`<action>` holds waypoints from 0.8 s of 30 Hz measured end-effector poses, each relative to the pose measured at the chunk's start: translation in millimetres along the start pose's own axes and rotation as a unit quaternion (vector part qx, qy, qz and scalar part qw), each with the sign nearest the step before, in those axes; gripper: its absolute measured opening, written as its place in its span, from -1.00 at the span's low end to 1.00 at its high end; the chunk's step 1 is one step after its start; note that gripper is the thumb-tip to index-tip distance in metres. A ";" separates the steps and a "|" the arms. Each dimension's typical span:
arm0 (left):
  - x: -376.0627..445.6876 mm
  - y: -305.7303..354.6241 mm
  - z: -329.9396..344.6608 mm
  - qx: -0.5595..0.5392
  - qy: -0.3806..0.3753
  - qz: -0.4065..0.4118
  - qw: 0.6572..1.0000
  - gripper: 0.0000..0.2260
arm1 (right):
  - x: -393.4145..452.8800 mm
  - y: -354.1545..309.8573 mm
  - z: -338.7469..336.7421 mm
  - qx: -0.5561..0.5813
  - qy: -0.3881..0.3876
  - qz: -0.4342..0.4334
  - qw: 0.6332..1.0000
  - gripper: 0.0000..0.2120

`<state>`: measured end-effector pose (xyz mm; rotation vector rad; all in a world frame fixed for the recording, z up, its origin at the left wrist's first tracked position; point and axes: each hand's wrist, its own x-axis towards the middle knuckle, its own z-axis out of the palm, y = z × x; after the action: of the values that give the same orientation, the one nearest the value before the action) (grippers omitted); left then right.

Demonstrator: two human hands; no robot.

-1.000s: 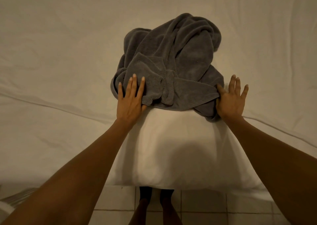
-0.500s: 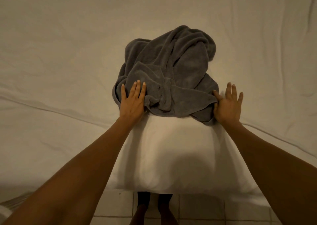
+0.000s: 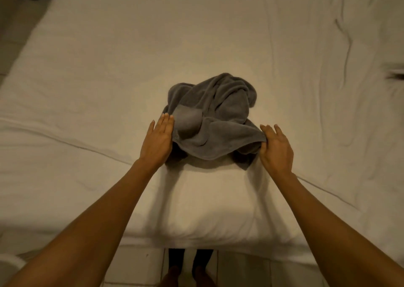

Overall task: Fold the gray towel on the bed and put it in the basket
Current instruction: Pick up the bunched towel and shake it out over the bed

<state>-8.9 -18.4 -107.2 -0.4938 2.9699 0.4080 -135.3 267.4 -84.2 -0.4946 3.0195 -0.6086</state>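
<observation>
A crumpled gray towel (image 3: 215, 116) lies in a heap on the white bed (image 3: 109, 90), just beyond a white pillow (image 3: 209, 205). My left hand (image 3: 158, 141) is at the towel's left near corner, fingers straight, with the towel's edge against its palm side. My right hand (image 3: 276, 149) pinches the towel's right near corner between thumb and fingers. The near edge of the towel is lifted a little and sags between both hands. No basket is in view.
The white sheet spreads wide and wrinkled on all sides. A dark object (image 3: 396, 75) lies at the right edge. Tiled floor (image 3: 135, 267) and my feet (image 3: 188, 275) show below the bed's near edge. The bed's left edge runs diagonally at top left.
Both hands went from resting flat beside the towel to taking its near corners, lifting the front edge slightly. The camera has pulled back and shows more of the bed.
</observation>
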 end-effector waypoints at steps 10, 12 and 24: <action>-27.5 -7.0 -98.9 0.099 0.055 -0.029 0.993 -0.46 | 7.1 -24.8 -102.7 -0.052 0.091 0.029 0.994 -0.66; -26.2 -13.7 -137.2 0.091 0.093 -0.067 0.989 -0.44 | 18.4 -27.3 -133.5 -0.064 0.106 0.056 0.991 -0.65; -13.2 -20.1 -303.2 0.105 0.200 -0.109 0.968 -0.48 | 52.0 -62.8 -274.6 -0.131 0.237 -0.018 0.962 -0.74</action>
<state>-7.2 -117.2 180.5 -0.9678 3.2279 -0.0364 -188.5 299.0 195.5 -0.4696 3.5839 -0.3700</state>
